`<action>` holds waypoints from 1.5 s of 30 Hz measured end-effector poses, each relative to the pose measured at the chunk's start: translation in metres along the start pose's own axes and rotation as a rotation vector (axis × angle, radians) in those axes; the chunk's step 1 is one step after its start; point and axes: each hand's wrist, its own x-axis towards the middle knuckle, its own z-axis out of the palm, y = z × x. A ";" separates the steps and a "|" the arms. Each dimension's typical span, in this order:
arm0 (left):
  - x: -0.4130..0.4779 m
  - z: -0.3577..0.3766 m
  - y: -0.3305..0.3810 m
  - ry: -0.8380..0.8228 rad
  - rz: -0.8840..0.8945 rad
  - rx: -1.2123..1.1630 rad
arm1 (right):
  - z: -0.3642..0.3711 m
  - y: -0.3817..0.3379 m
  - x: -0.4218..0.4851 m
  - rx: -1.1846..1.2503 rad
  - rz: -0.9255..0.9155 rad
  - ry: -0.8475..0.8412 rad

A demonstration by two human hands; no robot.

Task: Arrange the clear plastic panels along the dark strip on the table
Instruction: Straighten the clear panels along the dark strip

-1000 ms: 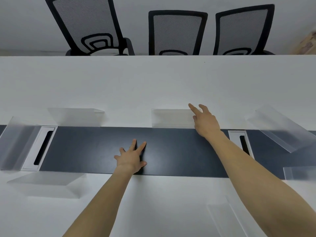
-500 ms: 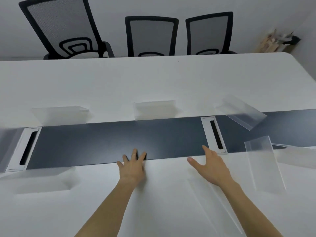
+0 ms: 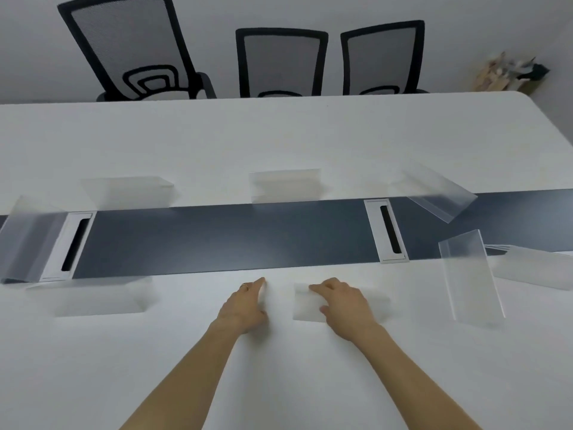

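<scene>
A dark strip (image 3: pixel 248 237) runs left to right across the white table (image 3: pixel 279 138). My right hand (image 3: pixel 344 305) lies on top of a clear panel (image 3: pixel 305 302) just below the strip's near edge, fingers over its top and thumb on its front. My left hand (image 3: pixel 245 305) rests on the table a little to the left of that panel, fingers extended. Along the far edge stand two clear panels (image 3: pixel 127 190) (image 3: pixel 285 186). A third panel (image 3: pixel 434 193) lies askew over the strip at the right.
More clear panels: one over the strip's left end (image 3: pixel 28 240), one at near left (image 3: pixel 99 297), two at right (image 3: pixel 468 277) (image 3: pixel 533 270). Two white cable ports (image 3: pixel 76 243) (image 3: pixel 389 232) cut the strip. Three black mesh chairs (image 3: pixel 280 62) stand behind the table.
My right hand came back from the far middle panel to the near side and now holds a clear panel there. My left hand slid off the strip onto the white table.
</scene>
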 end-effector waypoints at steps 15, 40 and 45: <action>-0.019 -0.011 -0.002 0.338 0.087 0.004 | -0.001 0.029 0.004 0.247 0.197 0.123; -0.008 -0.020 0.000 0.306 0.037 0.001 | 0.002 0.022 0.022 0.224 0.199 0.154; -0.013 -0.025 -0.005 0.273 0.090 0.024 | -0.009 0.023 0.010 0.192 0.215 0.134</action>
